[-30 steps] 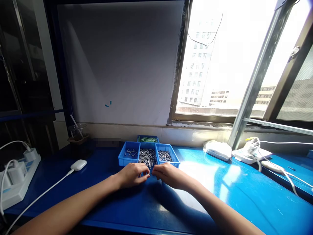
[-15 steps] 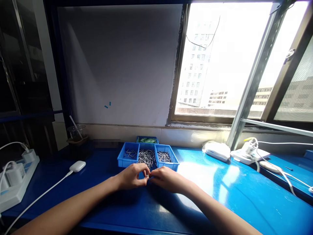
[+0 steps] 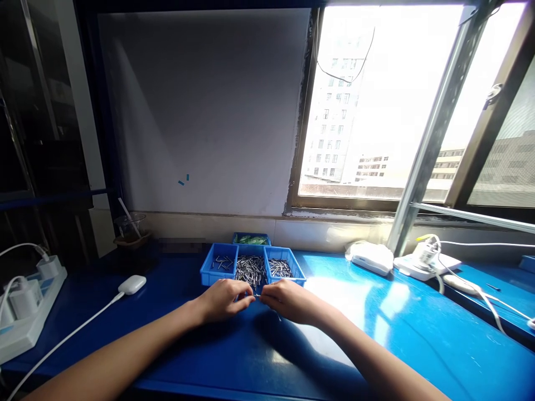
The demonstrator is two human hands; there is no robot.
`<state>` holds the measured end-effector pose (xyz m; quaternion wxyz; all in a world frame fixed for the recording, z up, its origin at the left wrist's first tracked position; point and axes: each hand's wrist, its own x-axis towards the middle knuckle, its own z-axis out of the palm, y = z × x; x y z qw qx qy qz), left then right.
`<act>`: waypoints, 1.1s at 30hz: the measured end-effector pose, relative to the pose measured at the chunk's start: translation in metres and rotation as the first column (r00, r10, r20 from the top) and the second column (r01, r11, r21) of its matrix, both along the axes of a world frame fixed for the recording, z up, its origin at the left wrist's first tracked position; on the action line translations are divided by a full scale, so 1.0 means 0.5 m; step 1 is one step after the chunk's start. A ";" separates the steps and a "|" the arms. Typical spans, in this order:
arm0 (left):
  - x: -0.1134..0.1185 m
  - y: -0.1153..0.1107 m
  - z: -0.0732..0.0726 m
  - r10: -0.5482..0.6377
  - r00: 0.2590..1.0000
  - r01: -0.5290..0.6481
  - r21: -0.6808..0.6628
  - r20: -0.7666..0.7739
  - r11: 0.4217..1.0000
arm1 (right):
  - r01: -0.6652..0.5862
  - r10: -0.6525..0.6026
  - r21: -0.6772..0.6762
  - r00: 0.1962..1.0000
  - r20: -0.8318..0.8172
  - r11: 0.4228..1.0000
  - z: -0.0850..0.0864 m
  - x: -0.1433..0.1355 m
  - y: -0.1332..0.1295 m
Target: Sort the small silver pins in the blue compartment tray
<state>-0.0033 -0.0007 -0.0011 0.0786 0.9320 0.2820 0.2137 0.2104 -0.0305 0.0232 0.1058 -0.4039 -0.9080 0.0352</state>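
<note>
Just in front of the blue bins, both hands meet over the bench. My right hand (image 3: 289,301) is closed in a pinch on a small, thin metal pin (image 3: 258,295), whose pale tip shows in the gap between the hands. Thumb and forefinger of my left hand (image 3: 225,297) curl together at the other side of that gap; what lies between them is too small to make out. Behind the hands, a heap of metal pins (image 3: 251,270) fills the middle bin. The left bin (image 3: 217,278) has a few dark pins, and the right bin (image 3: 298,278) many.
A blue tray with green packets (image 3: 251,239) stands behind the bins. On the blue bench (image 3: 188,356) lie a white charging case (image 3: 132,284) with its cable, a power strip (image 3: 31,312) at left, a white packet (image 3: 370,257) and another strip (image 3: 443,264) at right. A drink cup (image 3: 131,228) stands back left.
My hands have drawn slightly apart, opening a small gap between the fingertips. My right hand has shifted a little up and to the right. The bins have not moved.
</note>
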 end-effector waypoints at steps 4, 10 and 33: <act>-0.002 0.003 0.003 0.010 1.000 -0.011 0.022 0.007 1.000 | 0.058 -0.057 0.045 0.998 -0.018 0.997 0.010 0.004 -0.003; -0.001 0.011 -0.005 0.028 1.000 -0.028 0.092 0.007 0.995 | 0.042 -0.042 0.012 0.999 -0.014 0.999 0.007 0.000 -0.004; -0.004 0.004 -0.012 0.060 0.983 -0.018 0.234 -0.174 0.972 | 0.071 -0.070 0.027 0.996 -0.060 0.997 0.019 0.002 -0.013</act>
